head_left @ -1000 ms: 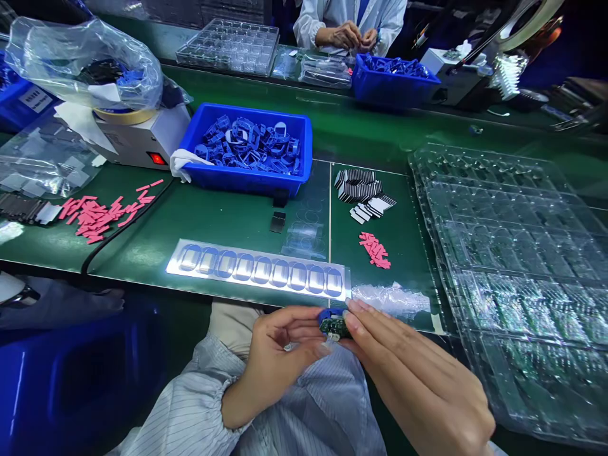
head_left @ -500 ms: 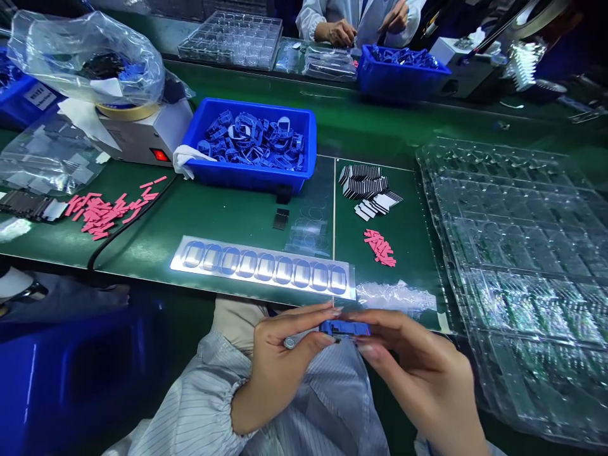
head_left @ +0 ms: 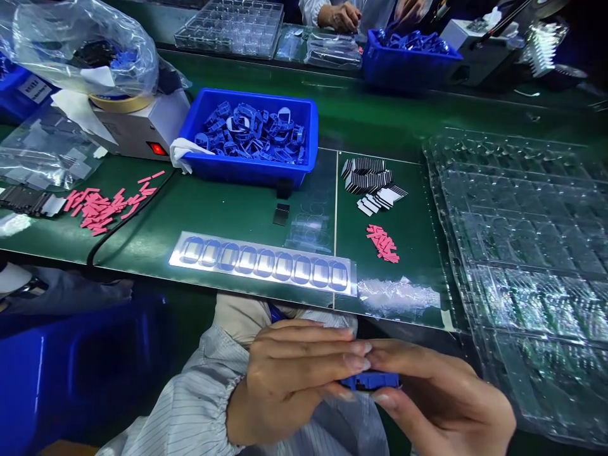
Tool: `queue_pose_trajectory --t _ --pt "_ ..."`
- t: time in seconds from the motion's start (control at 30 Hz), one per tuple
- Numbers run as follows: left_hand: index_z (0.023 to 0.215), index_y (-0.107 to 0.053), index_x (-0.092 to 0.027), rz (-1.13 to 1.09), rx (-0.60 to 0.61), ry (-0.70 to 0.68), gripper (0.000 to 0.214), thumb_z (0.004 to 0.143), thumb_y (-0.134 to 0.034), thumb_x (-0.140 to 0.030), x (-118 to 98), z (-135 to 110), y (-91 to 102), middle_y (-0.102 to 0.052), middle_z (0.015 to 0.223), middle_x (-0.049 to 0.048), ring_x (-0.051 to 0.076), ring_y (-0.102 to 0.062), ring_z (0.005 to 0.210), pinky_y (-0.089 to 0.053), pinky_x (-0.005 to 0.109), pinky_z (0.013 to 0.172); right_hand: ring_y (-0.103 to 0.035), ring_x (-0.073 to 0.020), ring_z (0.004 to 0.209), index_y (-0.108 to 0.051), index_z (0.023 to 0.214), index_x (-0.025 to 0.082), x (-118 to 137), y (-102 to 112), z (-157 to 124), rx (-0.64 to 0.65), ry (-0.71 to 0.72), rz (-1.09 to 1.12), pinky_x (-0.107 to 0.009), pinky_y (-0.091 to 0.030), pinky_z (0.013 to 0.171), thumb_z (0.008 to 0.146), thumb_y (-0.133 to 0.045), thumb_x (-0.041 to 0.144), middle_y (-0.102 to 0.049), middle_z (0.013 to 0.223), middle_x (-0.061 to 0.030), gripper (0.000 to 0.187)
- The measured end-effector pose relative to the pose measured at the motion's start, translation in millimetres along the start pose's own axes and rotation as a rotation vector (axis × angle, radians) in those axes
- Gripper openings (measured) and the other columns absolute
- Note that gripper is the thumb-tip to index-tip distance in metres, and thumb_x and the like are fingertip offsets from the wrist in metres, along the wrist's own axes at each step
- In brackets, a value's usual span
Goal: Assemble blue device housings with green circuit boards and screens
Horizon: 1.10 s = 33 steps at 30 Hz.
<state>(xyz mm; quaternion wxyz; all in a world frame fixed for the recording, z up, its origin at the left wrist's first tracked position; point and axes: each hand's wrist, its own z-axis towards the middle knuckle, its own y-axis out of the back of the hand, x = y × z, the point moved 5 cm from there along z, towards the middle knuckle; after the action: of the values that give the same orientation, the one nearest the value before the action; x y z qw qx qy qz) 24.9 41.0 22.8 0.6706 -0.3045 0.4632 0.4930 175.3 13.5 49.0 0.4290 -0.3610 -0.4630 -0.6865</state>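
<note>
Just in front of the table edge, above my lap, I hold a small blue plastic part point(head_left: 373, 380) between both hands. My left hand point(head_left: 289, 373) has its fingers laid over the part from the left, with the thumb beneath. From the right, my right hand point(head_left: 441, 392) pinches it between thumb and fingers. Most of the part's top is hidden under the fingertips. Beyond the hands, a strip of clear film with oval blue-edged stickers point(head_left: 265, 263) lies along the table edge. A crumpled clear film point(head_left: 399, 295) lies to its right.
A blue bin point(head_left: 251, 170) of blue parts stands behind the strip. Pink strips point(head_left: 382, 243) and black-and-white pieces point(head_left: 373, 180) lie to the right, beside stacked clear trays point(head_left: 522, 253). At left are more pink strips point(head_left: 102, 206) and a white box point(head_left: 137, 130). A co-worker's hand point(head_left: 346, 17) shows opposite.
Both hands have moved down and slightly right with the blue part. My left fingers now reach farther across its top, covering more of it. The view has shifted a little.
</note>
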Motion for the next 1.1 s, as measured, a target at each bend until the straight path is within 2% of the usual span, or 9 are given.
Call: queue_pose_trajectory --t 0.17,0.3,0.47,0.6,0.67,0.77,0.93,1.03,1.1 --pt "0.114 -0.064 -0.036 0.02 -0.026 -0.018 0.037 0.082 -0.064 -0.018 -1.4 2.8 -0.3 -0.075 0.095 0.0002 0.023 -0.074 0.084 -0.059 0.034 0.079 -0.072 -0.0169 0.06 -0.071 0.079 0.022 1.2 -1.9 -2.2 -0.032 -0.027 -0.021 -0.018 -0.06 0.055 0.08 -0.068 0.026 -0.074 0.067 -0.0014 0.004" --pt "0.116 -0.063 -0.034 0.048 -0.005 -0.026 0.044 0.079 -0.066 -0.011 2.3 2.5 -1.7 -0.075 0.097 0.0008 0.024 -0.073 0.087 -0.059 0.035 0.08 -0.071 -0.018 0.058 -0.07 0.08 0.021 -5.8 -3.6 -7.1 -0.037 -0.042 -0.013 -0.02 -0.059 0.052 0.078 -0.067 0.018 -0.073 0.067 -0.0024 0.005" --pt "0.108 -0.069 -0.032 -0.108 0.02 0.18 0.032 0.078 -0.069 -0.021 16.5 5.2 -2.3 -0.077 0.097 0.0015 0.023 -0.071 0.095 -0.057 0.033 0.084 -0.068 -0.0155 0.051 -0.071 0.084 0.023 -20.2 -5.1 -5.6 0.05 -0.143 0.086 -0.019 -0.058 0.047 0.081 -0.067 0.025 -0.073 0.067 -0.0009 0.005" --pt "0.116 -0.065 -0.03 -0.2 0.102 0.298 0.03 0.088 -0.055 -0.022 21.7 2.4 -6.5 -0.072 0.112 0.0019 0.02 -0.066 0.106 -0.052 0.032 0.094 -0.068 -0.0144 0.05 -0.07 0.096 0.027 -29.2 -11.2 -6.2 0.139 -0.218 0.307 -0.018 -0.058 0.047 0.085 -0.062 0.038 -0.073 0.069 0.0009 0.017" --pt "0.117 -0.065 -0.031 -0.219 0.096 0.333 0.032 0.09 -0.051 -0.02 23.3 -0.2 -6.2 -0.072 0.113 0.001 0.019 -0.067 0.105 -0.052 0.031 0.094 -0.07 -0.0149 0.054 -0.067 0.103 0.028 -33.3 -12.9 -9.0 0.144 -0.254 0.373 -0.019 -0.059 0.051 0.087 -0.06 0.035 -0.075 0.077 0.0002 0.019" --pt "0.116 -0.066 -0.03 -0.221 0.089 0.342 0.031 0.089 -0.053 -0.02 23.9 -2.8 -6.1 -0.072 0.114 0.0011 0.02 -0.066 0.107 -0.05 0.031 0.095 -0.071 -0.0147 0.06 -0.068 0.101 0.028 -36.2 -11.0 -12.6 0.117 -0.273 0.291 -0.017 -0.058 0.055 0.086 -0.061 0.025 -0.075 0.081 -0.0004 0.017" --pt "0.116 -0.066 -0.026 -0.192 0.096 0.293 0.031 0.091 -0.049 -0.02 22.2 -2.8 -10.2 -0.073 0.111 0.0028 0.019 -0.068 0.101 -0.053 0.027 0.089 -0.068 -0.0129 0.052 -0.071 0.097 0.027 -29.5 -7.9 -15.0 0.094 -0.178 0.097 -0.015 -0.056 0.049 0.084 -0.061 0.02 -0.073 0.069 0.0009 0.018" --pt "0.113 -0.068 -0.024 -0.166 0.073 0.289 0.029 0.092 -0.048 -0.022 24.3 -1.4 -11.6 -0.075 0.107 0.0048 0.02 -0.071 0.095 -0.055 0.028 0.083 -0.067 -0.0131 0.049 -0.072 0.098 0.026 -30.2 -7.7 -19.7 -0.015 -0.118 0.022 -0.016 -0.054 0.044 0.081 -0.062 0.016 -0.075 0.073 -0.0008 0.022" --pt "0.113 -0.068 -0.023 -0.168 0.065 0.326 0.029 0.092 -0.048 -0.024 28.4 -1.0 -11.4 -0.076 0.103 0.0055 0.021 -0.072 0.091 -0.056 0.029 0.08 -0.066 -0.0137 0.049 -0.073 0.098 0.026 -38.5 -10.1 -24.0 -0.07 -0.178 0.071 -0.018 -0.054 0.043 0.082 -0.062 0.018 -0.076 0.075 -0.0019 0.021"
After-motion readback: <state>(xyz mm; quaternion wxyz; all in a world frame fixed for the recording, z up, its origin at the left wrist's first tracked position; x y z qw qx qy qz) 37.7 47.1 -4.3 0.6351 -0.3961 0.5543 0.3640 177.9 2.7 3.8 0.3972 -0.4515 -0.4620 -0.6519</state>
